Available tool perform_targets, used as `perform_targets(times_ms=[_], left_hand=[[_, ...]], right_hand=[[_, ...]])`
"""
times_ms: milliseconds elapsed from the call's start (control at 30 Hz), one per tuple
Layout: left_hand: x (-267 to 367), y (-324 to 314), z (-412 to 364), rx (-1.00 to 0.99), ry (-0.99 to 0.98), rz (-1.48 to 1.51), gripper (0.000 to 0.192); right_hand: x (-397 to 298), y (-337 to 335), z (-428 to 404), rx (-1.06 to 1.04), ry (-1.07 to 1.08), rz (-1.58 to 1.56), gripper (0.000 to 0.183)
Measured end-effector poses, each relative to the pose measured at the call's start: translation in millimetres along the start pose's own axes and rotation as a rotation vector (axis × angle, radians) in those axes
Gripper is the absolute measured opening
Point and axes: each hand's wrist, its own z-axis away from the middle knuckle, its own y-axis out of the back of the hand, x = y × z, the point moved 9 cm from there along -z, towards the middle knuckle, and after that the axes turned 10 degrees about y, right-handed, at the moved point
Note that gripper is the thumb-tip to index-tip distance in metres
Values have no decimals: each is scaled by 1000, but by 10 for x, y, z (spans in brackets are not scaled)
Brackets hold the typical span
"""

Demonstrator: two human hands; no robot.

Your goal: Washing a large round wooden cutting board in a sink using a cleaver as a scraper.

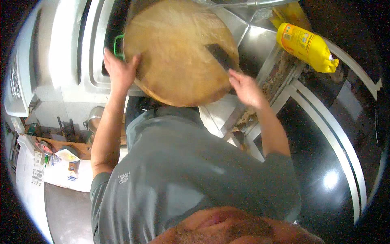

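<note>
A thick round wooden chopping board [176, 58] lies in front of me, its surface worn and bare around the blade. My right hand [246, 90] grips a dark-bladed cleaver [220, 55] at the board's right side. The blade points up and left over the wood, and its handle is mostly hidden in my fingers. At the left rim is my left hand [119, 71], thumb and fingers spread, holding nothing. Its thumb reaches over the board's edge; blur hides whether it touches. Just beyond those fingers a green looped handle [115, 45] sticks out beside the board.
A yellow plastic bottle [306, 47] lies at the upper right, beside a stainless steel sink [263, 41]. Steel counter edging [96, 61] runs along the left. Lower left are a metal pot [97, 117] and a white table [56, 170] with small items. A glossy black panel [317, 158] fills the right.
</note>
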Motion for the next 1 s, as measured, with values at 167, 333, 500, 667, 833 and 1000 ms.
perform_targets(times_ms=[167, 333, 500, 667, 833, 1000], left_hand=[[471, 4, -59, -192, -311, -202, 64], [442, -252, -45, -376, -221, -118, 61], [378, -118, -109, -346, -238, -166, 62], [350, -292, -420, -301, -381, -153, 66], [324, -481, -459, -353, -327, -252, 71], [596, -491, -473, -435, -381, -200, 71]], right_hand=[[-159, -104, -820, -50, 57, 15, 42], [-135, 365, -2362, 12, 154, 488, 33], [-20, 380, -1169, 117, 206, 190, 43], [20, -14, 376, -2, -2, 45, 39], [188, -117, -291, 11, 12, -61, 42], [258, 339, -2116, 87, -16, 246, 40]])
